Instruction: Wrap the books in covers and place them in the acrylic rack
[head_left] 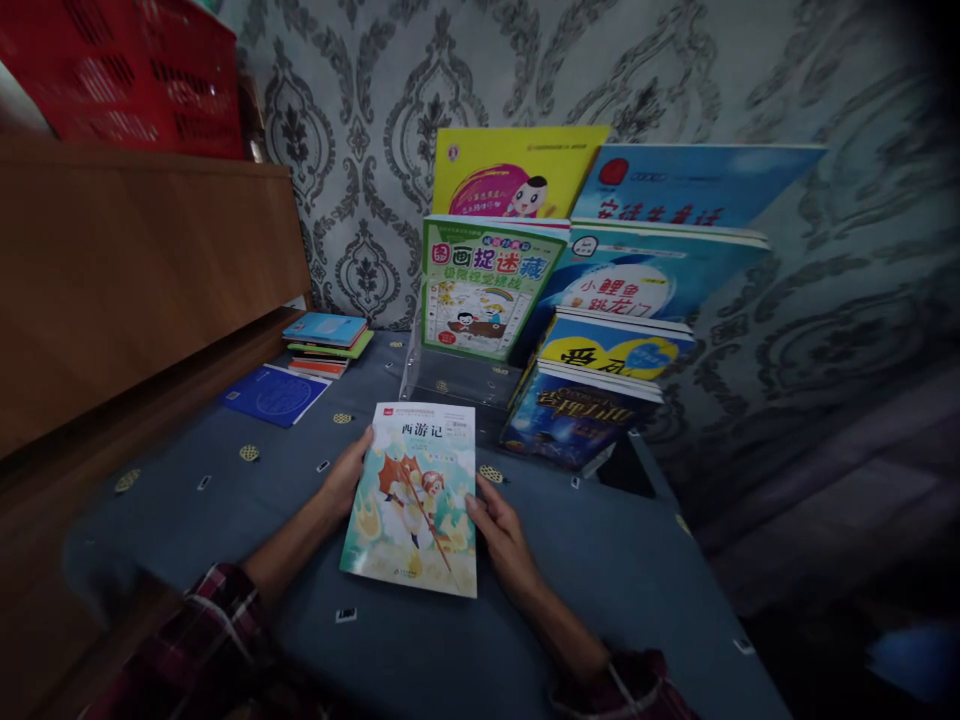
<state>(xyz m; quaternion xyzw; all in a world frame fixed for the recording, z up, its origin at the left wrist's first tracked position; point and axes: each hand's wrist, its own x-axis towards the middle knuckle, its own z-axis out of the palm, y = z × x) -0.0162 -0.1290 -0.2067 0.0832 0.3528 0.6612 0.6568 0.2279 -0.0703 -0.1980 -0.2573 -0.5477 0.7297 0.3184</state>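
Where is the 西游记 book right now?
In the head view, the 西游记 book is just below the middle, between the left hand and the right hand, in front of the clear rack.

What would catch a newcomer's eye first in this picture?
Probably the pale green book near the lower middle, held between the left hand and the right hand, its cover facing up. Next might come the yellow book, standing at the back left of the display of books beyond. The red basket also stands out, atop the wooden cabinet at upper left.
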